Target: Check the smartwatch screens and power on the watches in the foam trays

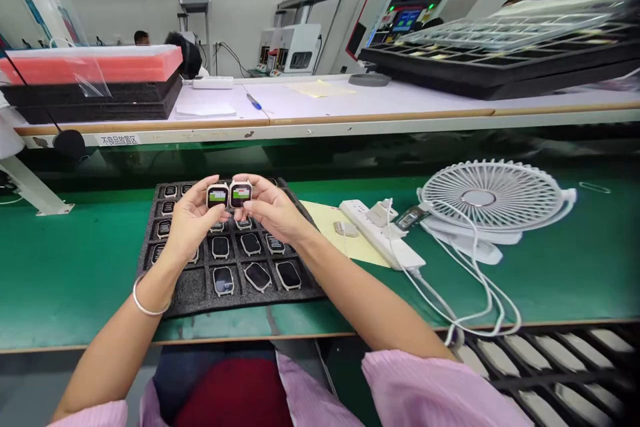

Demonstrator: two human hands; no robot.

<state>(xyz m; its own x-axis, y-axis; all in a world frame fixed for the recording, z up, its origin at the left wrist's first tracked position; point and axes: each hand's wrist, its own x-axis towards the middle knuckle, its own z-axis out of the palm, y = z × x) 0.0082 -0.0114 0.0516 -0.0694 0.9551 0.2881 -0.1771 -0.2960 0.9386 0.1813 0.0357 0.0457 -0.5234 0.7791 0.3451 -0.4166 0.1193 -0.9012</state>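
In my left hand [193, 219] a strapless smartwatch [217, 196] is pinched between thumb and fingers, its screen lit with green and white. My right hand [273, 208] grips a second smartwatch [241, 194] in the same way, also lit. The two watches are side by side, upright, screens towards me, with hardly any gap. Beneath my hands lies a black foam tray [187, 288] with rows of pockets. Several watch bodies, such as a dark-screened watch [223, 280], rest in it; some show lines of text. My hands and forearms hide part of the tray.
Right of the tray are yellow paper [367, 250], a white power strip [383, 235], a white fan [493, 197] and looped cables [487, 307]. A shelf [310, 121] crosses behind, bearing pink foam [95, 67], a pen [254, 101] and stacked black trays [500, 73]. More filled trays [545, 363] sit lower right.
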